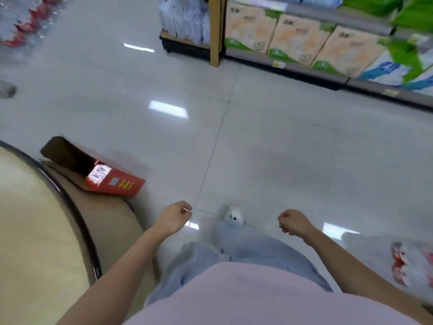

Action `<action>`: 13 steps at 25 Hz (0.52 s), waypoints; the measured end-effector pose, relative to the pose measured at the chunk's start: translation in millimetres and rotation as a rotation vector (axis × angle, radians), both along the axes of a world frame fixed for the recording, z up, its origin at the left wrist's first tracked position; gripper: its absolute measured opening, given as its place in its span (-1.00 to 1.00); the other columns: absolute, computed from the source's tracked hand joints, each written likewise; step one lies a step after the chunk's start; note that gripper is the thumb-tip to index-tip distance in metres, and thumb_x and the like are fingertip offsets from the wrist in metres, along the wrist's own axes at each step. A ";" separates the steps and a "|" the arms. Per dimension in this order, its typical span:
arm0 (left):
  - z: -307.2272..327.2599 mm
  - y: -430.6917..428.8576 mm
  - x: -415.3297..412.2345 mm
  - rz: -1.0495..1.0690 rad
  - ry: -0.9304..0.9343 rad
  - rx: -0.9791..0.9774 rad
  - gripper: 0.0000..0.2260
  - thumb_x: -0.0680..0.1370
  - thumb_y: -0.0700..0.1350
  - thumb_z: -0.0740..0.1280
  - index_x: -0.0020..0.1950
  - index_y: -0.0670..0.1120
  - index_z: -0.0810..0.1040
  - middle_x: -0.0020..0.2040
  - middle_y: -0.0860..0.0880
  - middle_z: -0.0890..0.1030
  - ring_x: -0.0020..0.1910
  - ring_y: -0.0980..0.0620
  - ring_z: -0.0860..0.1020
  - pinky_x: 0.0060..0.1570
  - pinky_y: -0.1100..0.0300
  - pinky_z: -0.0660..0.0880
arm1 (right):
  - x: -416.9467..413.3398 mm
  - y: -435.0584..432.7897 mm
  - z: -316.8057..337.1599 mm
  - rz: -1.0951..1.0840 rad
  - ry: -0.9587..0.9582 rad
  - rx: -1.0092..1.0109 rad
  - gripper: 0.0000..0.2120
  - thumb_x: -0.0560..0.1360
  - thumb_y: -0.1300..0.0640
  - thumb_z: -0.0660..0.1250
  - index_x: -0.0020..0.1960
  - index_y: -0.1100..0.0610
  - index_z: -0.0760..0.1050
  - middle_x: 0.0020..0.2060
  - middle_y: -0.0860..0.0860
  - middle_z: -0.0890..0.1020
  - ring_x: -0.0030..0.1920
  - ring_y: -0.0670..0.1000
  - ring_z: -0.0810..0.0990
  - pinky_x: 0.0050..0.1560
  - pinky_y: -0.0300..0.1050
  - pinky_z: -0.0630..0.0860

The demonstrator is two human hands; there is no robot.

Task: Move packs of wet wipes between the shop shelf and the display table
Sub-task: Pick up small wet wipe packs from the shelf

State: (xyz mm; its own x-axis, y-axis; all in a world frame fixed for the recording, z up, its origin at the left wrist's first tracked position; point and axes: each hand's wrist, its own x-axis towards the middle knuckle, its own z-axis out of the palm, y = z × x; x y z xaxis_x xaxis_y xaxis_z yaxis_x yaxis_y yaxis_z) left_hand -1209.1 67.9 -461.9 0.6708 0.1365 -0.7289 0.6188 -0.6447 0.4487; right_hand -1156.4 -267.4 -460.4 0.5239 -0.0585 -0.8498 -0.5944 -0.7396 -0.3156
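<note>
My left hand (174,216) hangs over the tiled floor in front of me, fingers loosely curled, holding nothing. My right hand (294,221) hangs the same way on the other side, also with nothing in it. The round display table (35,219) with its pale top and dark rim curves along my left. The shop shelf (304,66) runs across the upper right, stocked with tissue packs and blue and green packages. No pack of wet wipes can be made out clearly; the frame is blurred.
A red cardboard box (110,179) with an open flap lies on the floor by the table's base. Clear-wrapped red and white packs (410,263) sit at the lower right, more at the upper left (21,22). Glossy white floor tiles (257,137) stretch between table and shelf.
</note>
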 end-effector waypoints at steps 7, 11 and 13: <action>-12.4 -34.4 137.4 0.123 0.104 -0.070 -0.88 0.51 -0.22 0.29 -0.03 -0.03 0.56 -0.11 -0.08 0.63 -0.18 -0.05 0.57 -0.06 0.10 0.45 | 191.0 -21.4 20.8 -0.115 -0.200 0.143 -0.92 0.49 0.26 0.22 -0.12 0.15 0.48 -0.20 0.04 0.56 -0.18 0.05 0.56 -0.22 -0.15 0.42; -27.1 -42.0 234.5 0.044 0.137 -0.007 -0.84 0.53 -0.22 0.26 0.08 -0.12 0.55 -0.06 -0.12 0.61 -0.16 -0.04 0.56 -0.16 0.15 0.44 | 281.8 -41.6 22.5 -0.205 -0.272 0.148 -0.89 0.50 0.28 0.23 -0.02 0.19 0.51 -0.18 0.07 0.57 -0.18 0.05 0.56 -0.26 -0.20 0.43; -28.7 -52.0 297.0 -0.008 0.133 -0.005 -0.85 0.54 -0.20 0.26 0.08 -0.11 0.55 -0.04 -0.11 0.61 -0.13 -0.04 0.57 -0.18 0.17 0.45 | 321.2 -55.9 18.4 -0.263 -0.260 0.130 -0.86 0.50 0.29 0.23 0.01 0.20 0.52 -0.15 0.10 0.59 -0.19 0.05 0.56 -0.24 -0.22 0.44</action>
